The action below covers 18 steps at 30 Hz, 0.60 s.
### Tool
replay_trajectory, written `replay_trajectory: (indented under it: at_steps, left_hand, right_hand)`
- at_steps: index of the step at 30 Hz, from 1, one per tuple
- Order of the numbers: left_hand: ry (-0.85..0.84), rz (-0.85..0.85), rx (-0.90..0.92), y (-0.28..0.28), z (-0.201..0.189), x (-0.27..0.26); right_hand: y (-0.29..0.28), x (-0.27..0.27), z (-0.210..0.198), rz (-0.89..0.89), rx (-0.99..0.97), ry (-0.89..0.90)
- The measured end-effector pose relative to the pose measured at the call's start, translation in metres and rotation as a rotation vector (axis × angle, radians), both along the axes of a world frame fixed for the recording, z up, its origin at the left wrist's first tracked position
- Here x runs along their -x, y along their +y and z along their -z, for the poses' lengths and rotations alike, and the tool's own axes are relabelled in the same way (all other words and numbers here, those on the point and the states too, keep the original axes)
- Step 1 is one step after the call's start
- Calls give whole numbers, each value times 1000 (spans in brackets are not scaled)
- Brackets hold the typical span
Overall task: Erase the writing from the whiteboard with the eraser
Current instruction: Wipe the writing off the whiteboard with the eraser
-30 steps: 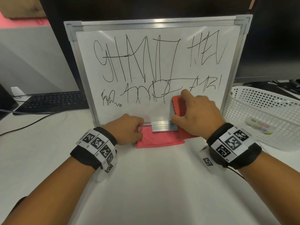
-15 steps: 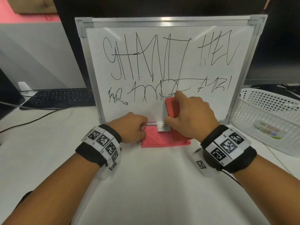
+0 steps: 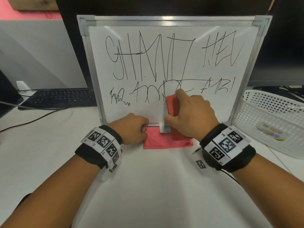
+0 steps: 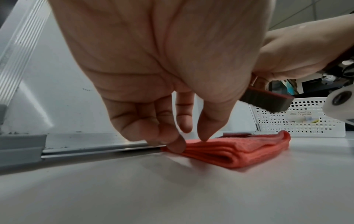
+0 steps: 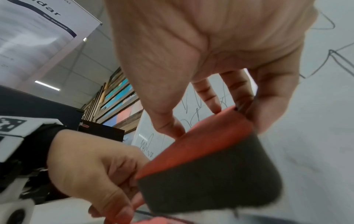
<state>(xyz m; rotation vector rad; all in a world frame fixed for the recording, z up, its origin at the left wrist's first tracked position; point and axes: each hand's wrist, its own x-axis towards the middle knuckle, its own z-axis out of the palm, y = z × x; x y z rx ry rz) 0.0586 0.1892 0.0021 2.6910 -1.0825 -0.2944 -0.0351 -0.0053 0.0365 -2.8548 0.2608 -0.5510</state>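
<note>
The whiteboard [image 3: 148,38] stands upright on the table, covered with black scribbles in two rows. My right hand [image 3: 176,107] grips the eraser [image 3: 171,104], red-backed with dark felt, flat against the board's lower middle, just under the second row. The right wrist view shows fingers and thumb clamping the eraser [image 5: 210,174] by its sides. At the board's bottom rail, my left hand [image 3: 143,127] is curled, thumb and forefinger pinching the left edge of a folded pink cloth [image 3: 161,142]. That cloth [image 4: 239,151] lies partly under the rail.
A white perforated basket [image 3: 271,116] stands right of the board. A black keyboard [image 3: 60,97] and a cable [image 3: 32,119] lie to the left. Dark monitors [image 3: 279,46] stand behind the board. The white table [image 3: 148,186] stretches toward me.
My right hand has slid the eraser a little to the left along the lower part of the board. The left hand stays at the bottom rail.
</note>
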Motion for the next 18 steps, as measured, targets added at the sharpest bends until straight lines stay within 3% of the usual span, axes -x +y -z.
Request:
replay_trajectory:
  at_steps: [3,8,13,18]
  left_hand:
    - [2,-8,-3,1,1,0]
    - [7,-8,-9,-1,1,0]
    - [17,-15,-9,0,0,1]
    - [22,-15,-6,-1,-1,1]
  right_hand:
    - [2,2,6,16,3,53]
    - [0,-1,-1,23,-22,-39]
    - [1,4,5,38,6,50]
    - [-3,0,0,47,-4,-45]
